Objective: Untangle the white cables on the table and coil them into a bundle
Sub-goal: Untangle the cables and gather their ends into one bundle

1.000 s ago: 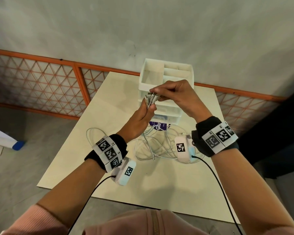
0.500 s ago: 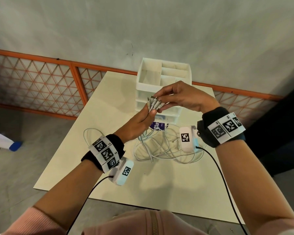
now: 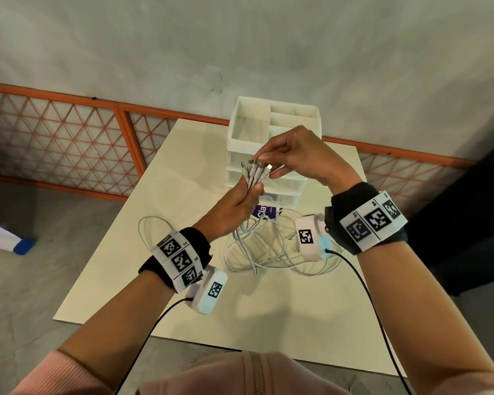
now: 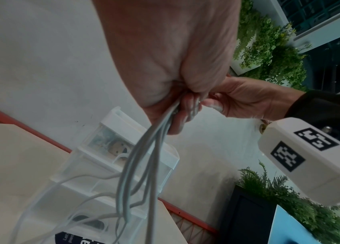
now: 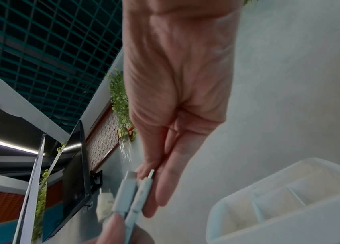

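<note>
Several white cables (image 3: 268, 252) lie tangled on the cream table (image 3: 183, 166), their ends lifted together. My left hand (image 3: 251, 188) grips those ends in a fist above the table, cords hanging from it (image 4: 144, 156). The plugs (image 3: 254, 169) fan out above the fist. My right hand (image 3: 268, 168) reaches in from the right, forefinger on top and thumb below, pinching the plug tips (image 5: 127, 186). One cable loop (image 3: 151, 223) trails off to the left of my left wrist.
A white drawer organizer (image 3: 268, 118) with open top compartments stands at the table's far edge, right behind the hands. A purple-labelled item (image 3: 264, 212) lies at its foot. An orange mesh rail (image 3: 69, 143) and a grey wall lie beyond.
My left hand has kept its grip and barely moved. The right wrist has swung out to the right, and the plugs now stand more fanned out between its fingertips.
</note>
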{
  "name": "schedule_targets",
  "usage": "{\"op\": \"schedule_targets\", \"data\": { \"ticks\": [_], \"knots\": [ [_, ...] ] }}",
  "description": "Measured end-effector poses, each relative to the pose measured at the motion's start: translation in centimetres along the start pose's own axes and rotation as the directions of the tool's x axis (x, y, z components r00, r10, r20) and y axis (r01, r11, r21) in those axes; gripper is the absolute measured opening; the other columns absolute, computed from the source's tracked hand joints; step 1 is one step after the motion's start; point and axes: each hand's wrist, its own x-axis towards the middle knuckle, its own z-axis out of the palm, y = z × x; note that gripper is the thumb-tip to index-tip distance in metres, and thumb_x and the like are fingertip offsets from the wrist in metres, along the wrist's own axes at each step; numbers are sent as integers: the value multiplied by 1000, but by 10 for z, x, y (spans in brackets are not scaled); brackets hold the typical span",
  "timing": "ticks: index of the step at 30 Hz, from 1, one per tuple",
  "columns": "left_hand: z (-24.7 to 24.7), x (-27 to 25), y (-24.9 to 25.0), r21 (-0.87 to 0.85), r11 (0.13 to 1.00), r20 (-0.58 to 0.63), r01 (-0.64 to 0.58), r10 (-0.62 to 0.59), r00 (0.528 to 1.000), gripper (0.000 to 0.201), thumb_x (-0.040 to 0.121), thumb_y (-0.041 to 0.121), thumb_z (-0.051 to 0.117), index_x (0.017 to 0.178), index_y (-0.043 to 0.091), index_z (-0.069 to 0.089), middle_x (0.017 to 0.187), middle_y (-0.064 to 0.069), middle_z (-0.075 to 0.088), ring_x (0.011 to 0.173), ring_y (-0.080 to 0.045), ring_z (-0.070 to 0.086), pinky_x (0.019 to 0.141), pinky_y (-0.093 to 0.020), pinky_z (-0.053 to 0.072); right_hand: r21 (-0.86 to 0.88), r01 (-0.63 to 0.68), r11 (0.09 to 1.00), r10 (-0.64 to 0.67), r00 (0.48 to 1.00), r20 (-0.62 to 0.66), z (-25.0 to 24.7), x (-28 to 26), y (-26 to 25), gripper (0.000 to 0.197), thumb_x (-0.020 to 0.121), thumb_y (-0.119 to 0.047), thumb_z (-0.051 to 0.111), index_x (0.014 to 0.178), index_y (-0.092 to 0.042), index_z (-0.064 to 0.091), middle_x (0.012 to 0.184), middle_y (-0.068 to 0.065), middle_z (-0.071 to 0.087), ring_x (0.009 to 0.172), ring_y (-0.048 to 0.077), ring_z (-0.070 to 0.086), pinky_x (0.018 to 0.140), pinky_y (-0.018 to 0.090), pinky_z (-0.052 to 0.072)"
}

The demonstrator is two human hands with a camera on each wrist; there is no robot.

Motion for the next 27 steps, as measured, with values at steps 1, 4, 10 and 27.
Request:
{"op": "schedule_targets", "data": {
  "ticks": [1,4,10,27],
  "knots": [
    [0,2,-1,5,1000,-1,16,-16,1000,14,101,28,30,99,24,42,67,6,31,52,-2,30,54,-22,33,4,0,1000,0,1000,-11,1,0,0,21,91,-16,60,104,-4,71,98,17,73,90,23,71,75,32,61],
    [-1,5,-1,32,999,-4,37,-36,999,38,101,30,30,135,12,29,65,6,31,49,-2,31,53,-19,32,-21,0,1000,0,1000,-11,6,-2,-1,26,91,-31,59,104,-13,73,96,8,73,86,13,70,70,28,61],
    [3,8,4,104,995,17,-8,7,1000,46,101,28,31,145,22,17,71,0,41,49,-7,40,55,-14,38,-83,47,995,-60,983,-172,15,0,9,22,89,-25,62,95,-6,72,85,10,74,69,10,70,65,23,59],
    [-37,15,27,-265,960,-164,-87,44,986,32,100,30,37,68,26,35,51,13,24,40,-4,18,38,-19,18,-340,-242,909,305,942,143,34,-26,107,41,77,-49,70,66,-10,72,53,-8,63,56,-5,58,87,22,39]
  ]
}}
